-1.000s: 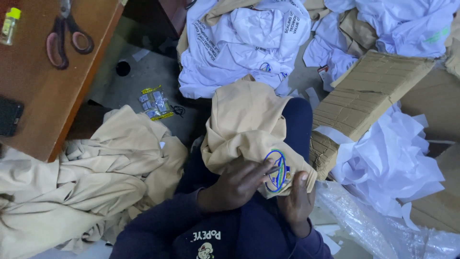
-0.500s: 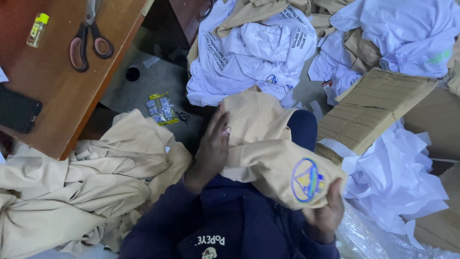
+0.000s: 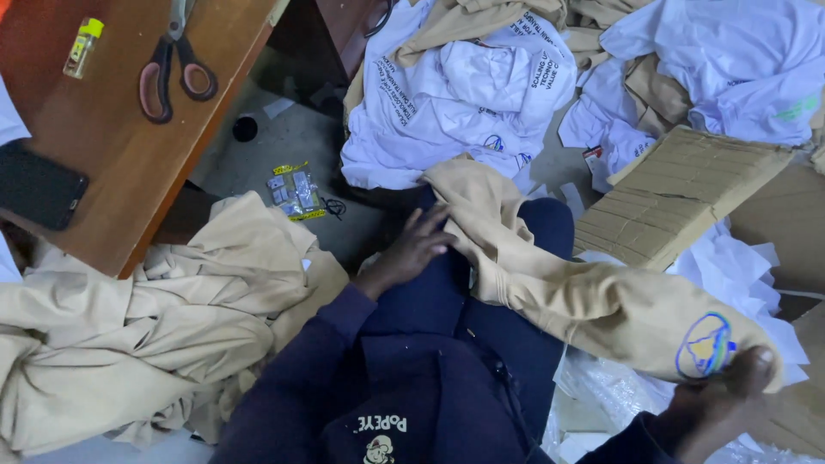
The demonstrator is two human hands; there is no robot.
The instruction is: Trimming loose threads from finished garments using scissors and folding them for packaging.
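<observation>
- Beige shirt (image 3: 593,296) with the round blue badge is stretched across my lap, one end pinched in my right hand (image 3: 718,412), the other end under my left hand (image 3: 417,245).
- Right fingers (image 3: 756,361) are closed on the badge end, thumb on top of the cloth. Left fingers are spread flat and apart, just pressing the fabric, not gripping.
- Heap of beige shirts (image 3: 146,335) sits left of my left hand, well apart. White shirts (image 3: 464,103) are piled beyond both hands.
- Biggest risk I reckon: the left hand only rests on the cloth, so a tug from the right could drag it out and bunch the whole thing up.
- Containers: flattened cardboard box (image 3: 679,193) just past my right fingers, nothing in it that I can see. Clear plastic bag (image 3: 601,399) below the shirt near my right hand, can't tell what's inside.
- Loose end could also snag that cardboard edge.
- Scissors (image 3: 172,69) and dark phone (image 3: 39,185) are on the wooden table (image 3: 129,172), far left of my fingers.
</observation>
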